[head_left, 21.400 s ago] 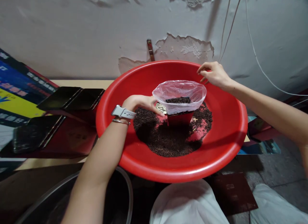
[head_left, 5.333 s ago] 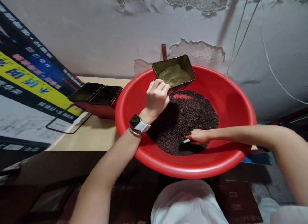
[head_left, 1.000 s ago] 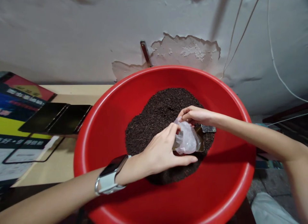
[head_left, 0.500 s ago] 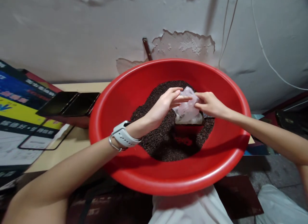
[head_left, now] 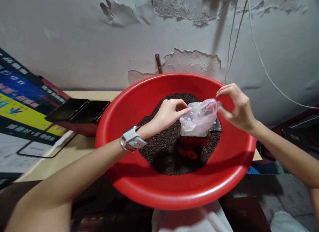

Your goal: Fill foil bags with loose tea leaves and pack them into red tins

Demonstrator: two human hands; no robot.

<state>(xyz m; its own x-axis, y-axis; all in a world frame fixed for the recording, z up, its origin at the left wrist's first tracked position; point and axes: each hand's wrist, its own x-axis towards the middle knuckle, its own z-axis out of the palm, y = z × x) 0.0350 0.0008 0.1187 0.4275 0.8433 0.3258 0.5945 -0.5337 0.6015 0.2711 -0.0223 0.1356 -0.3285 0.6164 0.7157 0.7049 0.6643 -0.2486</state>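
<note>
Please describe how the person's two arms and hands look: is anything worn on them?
Both arms are bare, with no sleeves or gloves in view. The left hand has a watch with a pale grey strap on its wrist, plus a thin metal bangle beside it. The right hand and wrist carry nothing.

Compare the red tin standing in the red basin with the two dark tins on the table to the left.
The small red square tin stands in the dark loose tea inside the round red plastic basin; the two dark open tins sit on the wooden table. The red tin has a clear plastic bag that both hands pinch; nothing touches the dark tins, whose contents aren't visible. All are rectangular.
</note>
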